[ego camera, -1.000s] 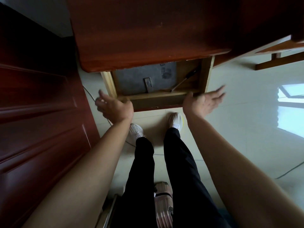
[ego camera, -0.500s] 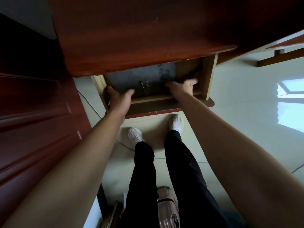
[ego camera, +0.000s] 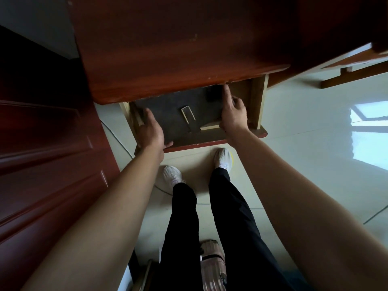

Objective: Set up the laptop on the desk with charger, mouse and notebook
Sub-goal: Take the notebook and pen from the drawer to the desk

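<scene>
Both hands reach into an open desk drawer [ego camera: 257, 106]: left hand [ego camera: 150, 131] clasps the near left corner of a grey felt laptop sleeve [ego camera: 178, 116], right hand [ego camera: 233, 114] lies on its right edge, forefinger extended. Above juts the reddish desk top [ego camera: 168, 49]; below, white sneakers [ego camera: 223, 157].

A single head-worn wide-angle view looks steeply down from above the surface [ego camera: 178, 49], which fills the frame toward 12 o'clock. The open drawer [ego camera: 212, 137] sits near centre, close below the lens; legs and floor [ego camera: 304, 127] run toward 6 o'clock. Edges bend, probably lens distortion.
</scene>
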The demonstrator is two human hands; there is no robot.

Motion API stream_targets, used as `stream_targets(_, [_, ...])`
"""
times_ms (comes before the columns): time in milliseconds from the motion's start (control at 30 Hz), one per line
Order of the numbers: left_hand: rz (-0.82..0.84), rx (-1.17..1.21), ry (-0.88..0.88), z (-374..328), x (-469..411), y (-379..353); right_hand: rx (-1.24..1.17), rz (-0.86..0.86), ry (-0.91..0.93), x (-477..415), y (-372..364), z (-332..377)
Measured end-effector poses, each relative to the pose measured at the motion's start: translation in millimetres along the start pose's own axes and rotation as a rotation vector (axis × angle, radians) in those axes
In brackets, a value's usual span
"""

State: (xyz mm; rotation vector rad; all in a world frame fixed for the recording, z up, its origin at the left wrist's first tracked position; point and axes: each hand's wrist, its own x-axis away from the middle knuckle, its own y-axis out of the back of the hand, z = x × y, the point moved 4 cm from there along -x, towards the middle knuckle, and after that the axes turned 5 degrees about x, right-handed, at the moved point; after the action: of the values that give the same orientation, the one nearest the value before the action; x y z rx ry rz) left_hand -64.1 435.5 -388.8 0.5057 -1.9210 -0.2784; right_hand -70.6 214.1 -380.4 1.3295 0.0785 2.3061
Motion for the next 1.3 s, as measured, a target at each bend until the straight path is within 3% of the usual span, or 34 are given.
stream_targets(100, [-0.065, -0.1, -0.092, 1.8, 10.1, 13.1, -0.057, 0.056, 0.012, 11.1, -0.3, -4.3])
stream_targets(233, [-0.108, -0.186, -0.161, 9.2, 25.5, 31.5, -0.19, 0.125, -0.135, 30.6, 0.4, -17.0])
stream_targets(400, [-0.135, -0.414, -0.185, 10.1, 34.9, 49.5, -0.071, 0.039, -0.106, 58.1, 18.9, -41.2])
stream_targets(500, [-0.097, -0.506, -0.204, 9.1, 45.6, 55.6, -0.06, 0.022, -0.146, 75.5, 29.3, -51.5])
stream_targets(667, [-0.036, -0.482, -0.136, 15.4, 64.4, 59.9, -0.317, 0.051, -0.205, 102.2, 34.9, -59.1])
stream_targets(833, [0.059, -0.519, -0.254, 17.9, 82.0, 57.1, -0.489, 0.114, -0.249, 121.9, 46.9, -73.4])
stream_targets(967, [0.129, -0.52, -0.295, 35.9, 108.3, 41.6, -0.728, 0.031, -0.259, 139.2, 58.9, -88.7])
stream_targets(1100, [0.191, -0.527, -0.295, 59.7, 121.4, 27.4, -0.75, -0.117, -0.334, 141.0, 65.2, -103.7])
stream_targets(1200, [0.3, -0.413, -0.187, 70.1, 116.3, 26.3, -0.722, -0.163, -0.362, 135.5, 79.8, -118.1])
stream_targets(1300, [0.321, -0.032, 0.114, 73.0, 95.0, 25.4, -0.696, -0.154, -0.356, 125.3, 96.8, -131.8])
